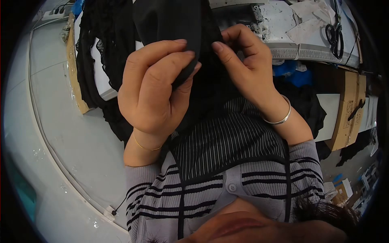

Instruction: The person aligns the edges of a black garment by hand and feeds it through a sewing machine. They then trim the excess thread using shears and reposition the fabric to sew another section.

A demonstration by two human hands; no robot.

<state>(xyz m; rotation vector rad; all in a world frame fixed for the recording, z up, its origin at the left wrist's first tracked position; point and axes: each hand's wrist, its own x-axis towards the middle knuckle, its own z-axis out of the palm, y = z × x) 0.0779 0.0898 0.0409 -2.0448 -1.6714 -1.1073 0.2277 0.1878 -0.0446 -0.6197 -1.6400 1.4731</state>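
Smooth black fabric hangs in front of me at the top middle of the head view. My left hand is closed on it, with the thumb behind the cloth and the fingers bent over its front. To the right, my right hand pinches the edge of a darker black part of the cloth between thumb and forefinger. The lower cloth merges with the dark material on my lap, so its outline is hard to make out.
Black ruffled fabric drapes over the left side. A worktable with a ruler strip along its edge stands at upper right, with black scissors on it. Below are a blue plastic bag and a cardboard box.
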